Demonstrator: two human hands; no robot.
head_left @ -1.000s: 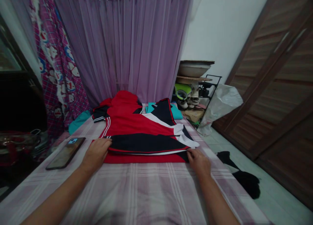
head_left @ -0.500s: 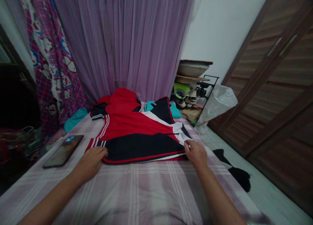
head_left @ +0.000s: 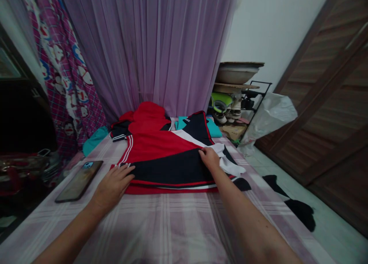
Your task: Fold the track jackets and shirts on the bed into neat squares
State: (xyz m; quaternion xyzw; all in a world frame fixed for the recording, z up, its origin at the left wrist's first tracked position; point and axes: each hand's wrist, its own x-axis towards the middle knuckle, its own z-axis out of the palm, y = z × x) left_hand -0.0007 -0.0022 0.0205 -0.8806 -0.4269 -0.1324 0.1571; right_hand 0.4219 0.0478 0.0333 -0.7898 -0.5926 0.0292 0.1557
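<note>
A red, navy and white jacket [head_left: 161,145] lies spread across the bed, with a navy sleeve [head_left: 169,166] folded over its near side. My left hand [head_left: 115,183] rests flat on the striped cuff end of that sleeve, fingers stretched out. Near the sleeve's upper edge, my right hand [head_left: 209,158] pinches the fabric between thumb and fingers. White cloth [head_left: 231,166] bunches at the jacket's right end, partly behind my right wrist. Beyond the jacket is a heap of red cloth [head_left: 148,116].
A phone [head_left: 80,181] lies face down left of my left hand on the checked bedsheet [head_left: 172,225]. Folded teal cloth [head_left: 215,128] sits at the far right corner. A shoe rack [head_left: 255,95] and a white sack [head_left: 273,114] stand past the bed's right edge.
My right hand has moved left and away from me, from the sleeve's right end to its upper edge. My left hand's fingers have flattened at the cuff. The view has turned slightly left.
</note>
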